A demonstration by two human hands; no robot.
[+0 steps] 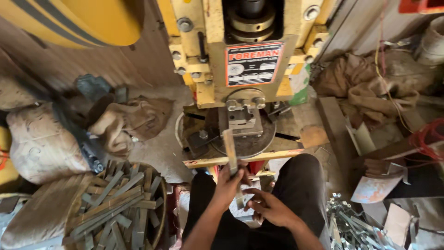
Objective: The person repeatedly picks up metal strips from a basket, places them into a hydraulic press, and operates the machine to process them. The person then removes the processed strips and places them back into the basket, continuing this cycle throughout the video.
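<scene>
A yellow press machine (240,55) fills twelve o'clock, its round bed (245,139) just below the ram. At nine o'clock lie stuffed sacks (41,143), and at seven o'clock a round basket (159,203) brims with flat metal strips (115,203) crowding its rim. A heap of small bent metal pieces (351,229) sits at five o'clock, near the right knee. Between the knees, open room is narrow. The left hand (227,185) wraps its fingers around a long flat metal strip (230,148), whose far end reaches up toward the bed at twelve o'clock. The right hand (270,208) lies just beside it at six o'clock, fingers loosely spread, fingertips near the strip's lower end; whether they touch it I cannot tell.
</scene>
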